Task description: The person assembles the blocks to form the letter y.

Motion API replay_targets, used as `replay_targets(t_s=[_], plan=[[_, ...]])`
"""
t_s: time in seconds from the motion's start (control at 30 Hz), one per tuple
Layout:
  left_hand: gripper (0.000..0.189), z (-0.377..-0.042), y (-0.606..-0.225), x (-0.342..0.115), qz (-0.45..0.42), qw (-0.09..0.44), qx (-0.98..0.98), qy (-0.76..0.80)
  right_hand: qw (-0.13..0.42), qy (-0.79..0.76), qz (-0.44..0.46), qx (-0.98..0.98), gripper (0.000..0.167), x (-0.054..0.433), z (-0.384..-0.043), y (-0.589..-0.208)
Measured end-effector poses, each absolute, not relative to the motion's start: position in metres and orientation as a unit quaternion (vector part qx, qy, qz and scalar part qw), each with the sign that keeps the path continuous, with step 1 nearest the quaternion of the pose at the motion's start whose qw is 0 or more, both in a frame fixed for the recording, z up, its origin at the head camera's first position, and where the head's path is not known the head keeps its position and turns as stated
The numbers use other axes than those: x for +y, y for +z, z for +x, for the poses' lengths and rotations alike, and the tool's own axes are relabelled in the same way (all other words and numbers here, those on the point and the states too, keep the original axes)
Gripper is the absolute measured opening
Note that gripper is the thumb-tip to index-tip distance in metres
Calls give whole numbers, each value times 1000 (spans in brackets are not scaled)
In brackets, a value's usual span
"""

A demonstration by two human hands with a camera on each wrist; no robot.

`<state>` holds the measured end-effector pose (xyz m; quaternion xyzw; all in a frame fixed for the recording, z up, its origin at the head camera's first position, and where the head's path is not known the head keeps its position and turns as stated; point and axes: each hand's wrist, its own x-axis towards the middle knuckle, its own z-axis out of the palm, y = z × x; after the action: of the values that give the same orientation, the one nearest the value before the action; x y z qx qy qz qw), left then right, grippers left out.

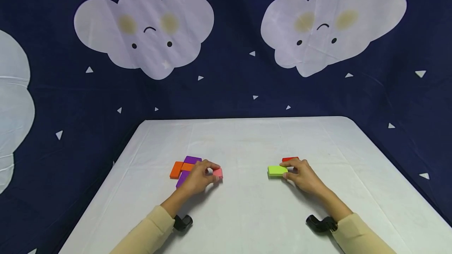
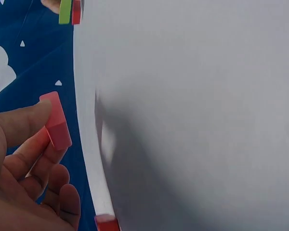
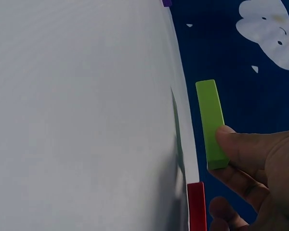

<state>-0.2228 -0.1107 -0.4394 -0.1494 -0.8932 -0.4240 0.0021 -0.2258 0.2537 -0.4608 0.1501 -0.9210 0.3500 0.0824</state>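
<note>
My left hand (image 1: 199, 177) pinches a small pink block (image 1: 218, 173) between thumb and fingers. In the left wrist view the pink block (image 2: 58, 120) appears held off the table. Beside that hand lie purple blocks (image 1: 193, 159) and orange blocks (image 1: 176, 170), partly hidden by it. Farther right, my right hand (image 1: 304, 176) grips one end of a lime green block (image 1: 277, 171). The right wrist view shows the green block (image 3: 211, 120) raised, with the thumb on its side. Just behind the right fingers is a red block (image 1: 289, 159), partly covered.
A white-covered table (image 1: 243, 214) with rounded far corners lies under both hands. Behind it hangs a dark blue cloth (image 1: 233, 97) printed with white clouds and triangles. Black curved pieces (image 1: 183, 222) stick out at both wrists.
</note>
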Motion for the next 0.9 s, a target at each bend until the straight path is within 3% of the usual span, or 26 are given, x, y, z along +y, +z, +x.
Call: replay_targets(t_s=[0.27, 0.9], plan=[[27, -216, -444, -99, -140, -7, -889, -436, 83, 363, 203, -906, 31, 242, -232, -460], [30, -206, -453, -69, -119, 0, -887, -447, 39, 371, 203, -905, 32, 225, -240, -461]])
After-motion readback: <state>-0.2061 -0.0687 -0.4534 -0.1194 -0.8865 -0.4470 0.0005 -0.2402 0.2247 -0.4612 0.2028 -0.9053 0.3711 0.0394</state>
